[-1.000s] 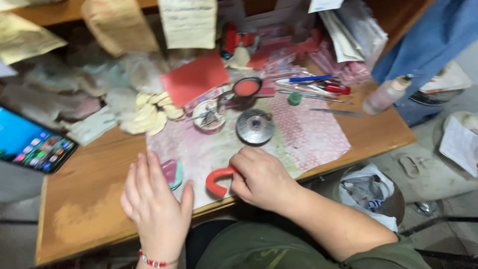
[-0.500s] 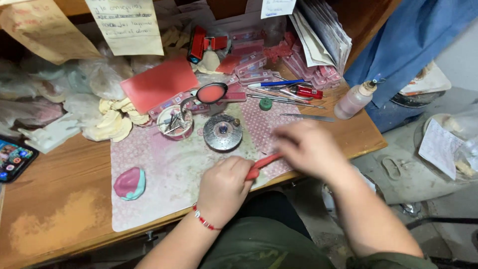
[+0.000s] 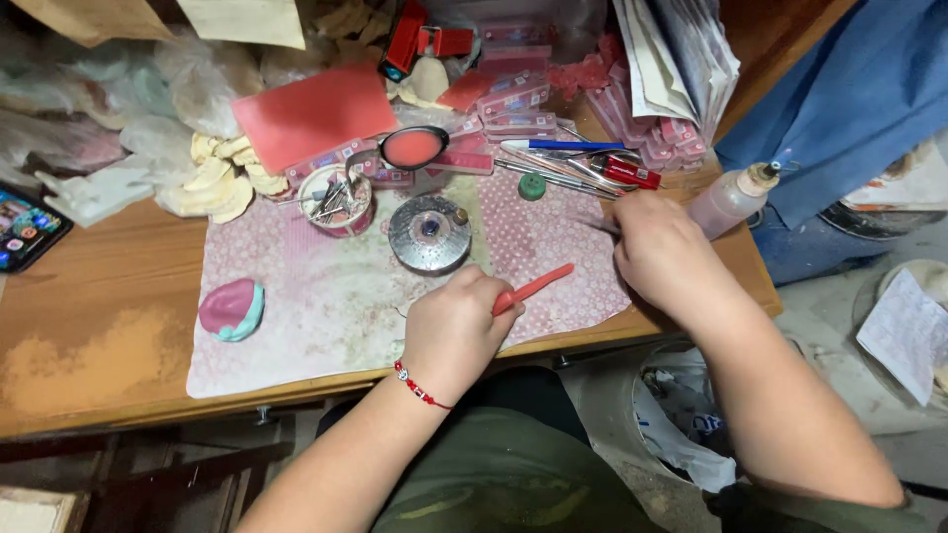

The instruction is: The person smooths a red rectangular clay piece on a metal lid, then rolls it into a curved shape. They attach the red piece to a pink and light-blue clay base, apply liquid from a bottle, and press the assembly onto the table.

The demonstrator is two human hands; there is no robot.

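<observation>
Head view, workbench inventory. Item one: left hand [image 3: 456, 334], curled closed around a red curved strip [image 3: 533, 288] that juts from the fist toward two o'clock, low over the patterned mat [image 3: 326, 306]; the closed grip looks meant to keep the thin piece steady. Item two: right hand [image 3: 664, 249], at three o'clock of the mat, fingers drawn together near a slim metal tool [image 3: 594, 223] at the mat's edge; whether it actually pinches the tool I cannot tell. Item three: round metal dish [image 3: 429, 233], at twelve o'clock from the left hand, centred within easy reach of both hands. Item four: small cup of metal bits [image 3: 336, 200], at nine o'clock of the dish. Item five: pink and teal lump [image 3: 232, 309], at nine o'clock of the left hand, well apart. Item six: squeeze bottle [image 3: 733, 200], just beside the right hand at two o'clock, lying tilted. Item seven: pens and tools [image 3: 573, 163], at twelve o'clock of the right hand. Item eight: phone [image 3: 25, 229], far left edge of the desk [image 3: 89, 355].
</observation>
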